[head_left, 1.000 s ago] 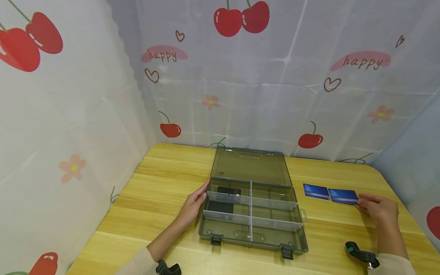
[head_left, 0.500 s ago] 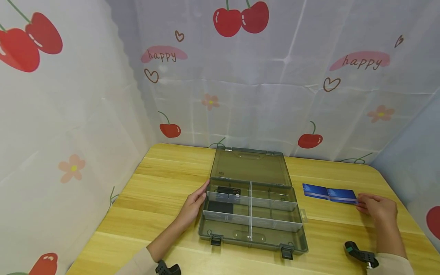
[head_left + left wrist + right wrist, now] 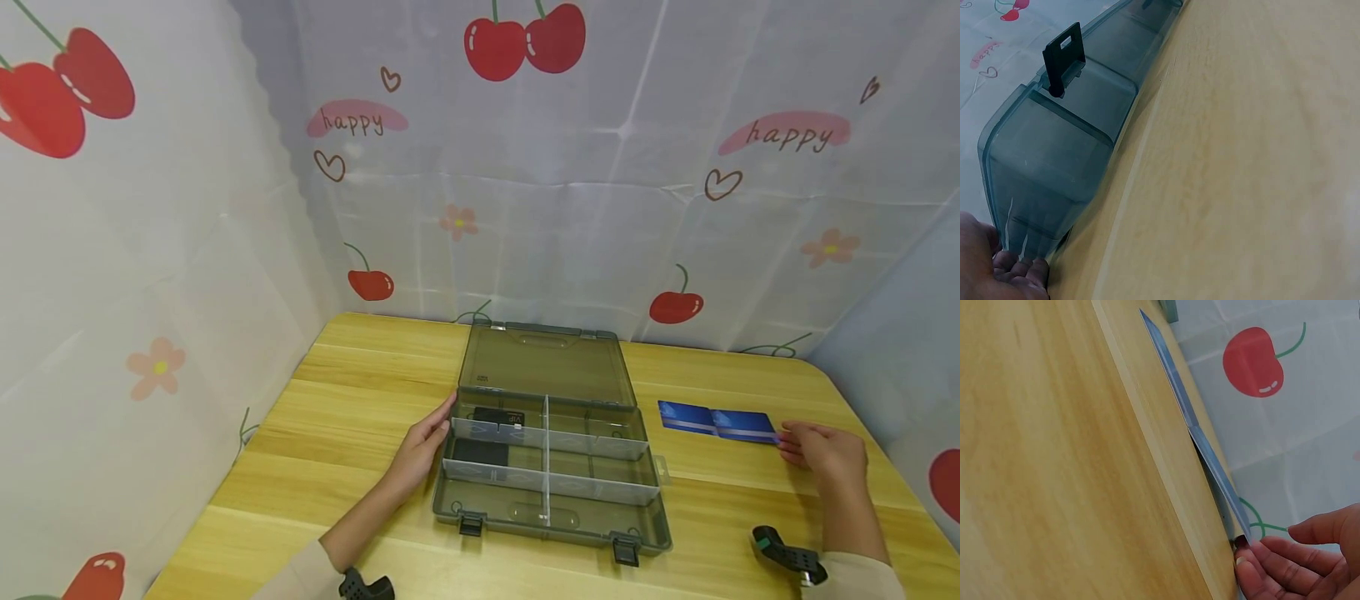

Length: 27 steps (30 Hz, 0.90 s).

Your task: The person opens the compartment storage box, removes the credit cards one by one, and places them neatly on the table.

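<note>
Two blue cards lie end to end on the table right of the box: a left card (image 3: 686, 417) and a right card (image 3: 742, 426). My right hand (image 3: 834, 460) touches the right card's outer end with its fingertips. In the right wrist view my thumb (image 3: 1319, 526) stands apart from the card, whose near end is raised over a shadow. My left hand (image 3: 417, 454) rests its fingers along the left wall of an open, smoky clear compartment box (image 3: 551, 533). Inside are a black VIP card (image 3: 495, 415), back left, and a plain black card (image 3: 480, 452), middle left.
The box lid (image 3: 547, 362) lies folded back toward the printed curtain (image 3: 555, 250). Two dark latches, a left latch (image 3: 471, 525) and a right latch (image 3: 626, 550), stick out at the box's front. Pale dividers form several compartments. The wooden table (image 3: 345, 400) ends at the curtains.
The right card has slid slightly left, and the gap between the two blue cards has closed. My right hand has barely moved; my left hand and the box have stayed put.
</note>
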### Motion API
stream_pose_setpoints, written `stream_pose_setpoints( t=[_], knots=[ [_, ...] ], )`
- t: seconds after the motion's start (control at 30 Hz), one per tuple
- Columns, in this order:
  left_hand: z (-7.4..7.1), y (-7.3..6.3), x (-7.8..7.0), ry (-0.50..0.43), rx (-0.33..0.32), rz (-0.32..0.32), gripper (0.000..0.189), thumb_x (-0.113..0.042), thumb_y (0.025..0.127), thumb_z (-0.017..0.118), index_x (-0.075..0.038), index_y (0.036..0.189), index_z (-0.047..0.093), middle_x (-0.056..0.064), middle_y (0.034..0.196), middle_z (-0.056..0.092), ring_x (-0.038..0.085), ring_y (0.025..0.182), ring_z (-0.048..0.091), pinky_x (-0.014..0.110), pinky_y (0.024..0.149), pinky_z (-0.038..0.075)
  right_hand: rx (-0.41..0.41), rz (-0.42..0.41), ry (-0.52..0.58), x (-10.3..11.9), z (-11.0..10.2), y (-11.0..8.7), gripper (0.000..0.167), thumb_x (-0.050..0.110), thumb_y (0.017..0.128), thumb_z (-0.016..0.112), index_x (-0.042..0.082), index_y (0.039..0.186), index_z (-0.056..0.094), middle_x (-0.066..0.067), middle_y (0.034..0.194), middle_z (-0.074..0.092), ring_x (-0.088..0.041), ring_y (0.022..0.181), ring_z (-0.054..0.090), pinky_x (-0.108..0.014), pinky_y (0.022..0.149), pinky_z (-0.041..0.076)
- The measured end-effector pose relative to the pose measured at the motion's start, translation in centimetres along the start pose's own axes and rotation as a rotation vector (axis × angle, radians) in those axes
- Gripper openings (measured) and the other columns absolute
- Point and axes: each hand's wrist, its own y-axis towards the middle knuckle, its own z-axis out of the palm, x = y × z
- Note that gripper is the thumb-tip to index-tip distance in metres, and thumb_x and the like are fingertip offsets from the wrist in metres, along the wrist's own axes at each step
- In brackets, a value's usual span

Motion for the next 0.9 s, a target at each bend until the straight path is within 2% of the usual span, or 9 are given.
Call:
stream_pose_setpoints(
  t=[0.17,0.6,0.9],
  knots=[
    [0.00,-0.01,0.02,-0.002,0.003,0.002,0.047,-0.009,0.110,0.041,-0.004,0.157,0.035,0.006,0.164,0.030,0.026,0.153,0.021,0.042,0.122,0.018,0.013,-0.020,-0.009,0.00,0.04,-0.23,0.047,0.015,0.104,0.049,-0.024,0.129,0.053,0.015,0.066,0.064,-0.004,0.060,0.068,-0.025,0.060,0.060],
    [0.01,0.02,-0.01,0.002,0.000,0.003,0.047,-0.009,0.110,0.041,-0.005,0.157,0.036,0.006,0.164,0.030,0.025,0.153,0.021,0.041,0.122,0.018,0.008,-0.029,-0.028,0.07,0.31,-0.42,0.051,0.018,0.106,0.049,-0.022,0.137,0.046,0.017,0.067,0.065,-0.003,0.060,0.067,-0.023,0.060,0.060],
    [-0.02,0.01,0.00,0.001,0.007,0.002,0.048,-0.010,0.110,0.040,-0.005,0.157,0.035,0.006,0.164,0.030,0.025,0.153,0.020,0.041,0.122,0.018,0.021,-0.056,-0.054,-0.06,0.32,-0.44,0.051,0.018,0.106,0.050,-0.023,0.135,0.048,0.018,0.066,0.065,-0.001,0.060,0.066,-0.022,0.058,0.059]
  ],
)
